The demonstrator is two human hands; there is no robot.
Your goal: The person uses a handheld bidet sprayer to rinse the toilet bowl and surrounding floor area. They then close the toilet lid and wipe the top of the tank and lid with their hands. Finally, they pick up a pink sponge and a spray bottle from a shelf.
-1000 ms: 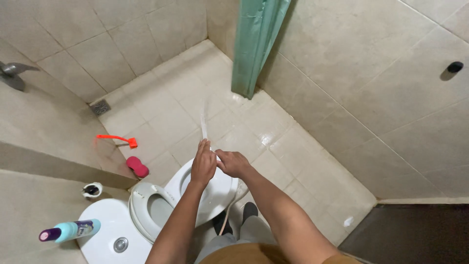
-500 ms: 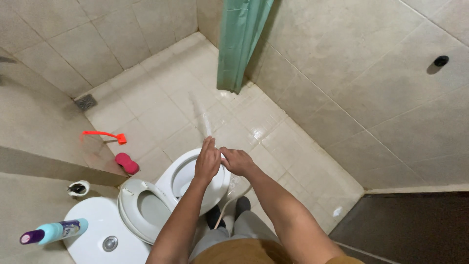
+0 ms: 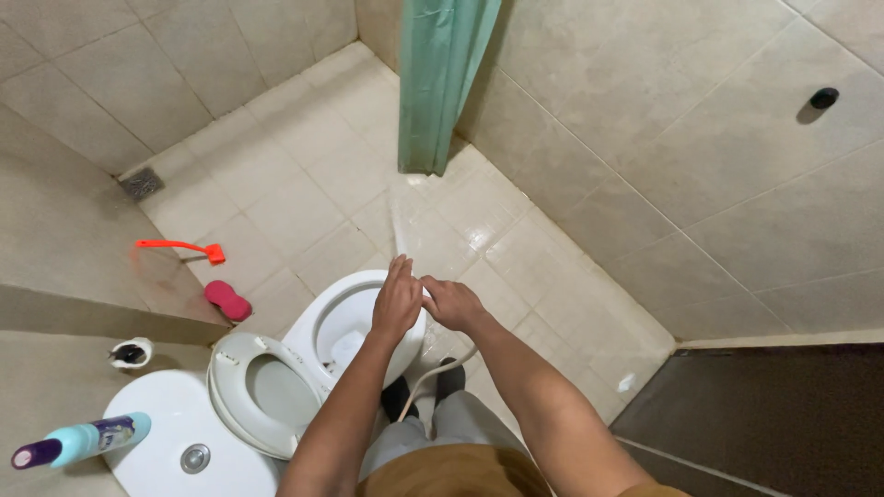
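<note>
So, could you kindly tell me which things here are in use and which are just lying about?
In use: right hand, left hand, spray hose, water stream, toilet bowl.
Lying about: orange brush, pink sponge, cleaner bottle, green curtain.

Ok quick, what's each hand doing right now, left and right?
Left hand: open, fingers straight, over the toilet bowl.
Right hand: closed on the spray hose nozzle, water jetting toward the floor.

Single head cam, looks steeply down, near toilet [image 3: 354,331].
</note>
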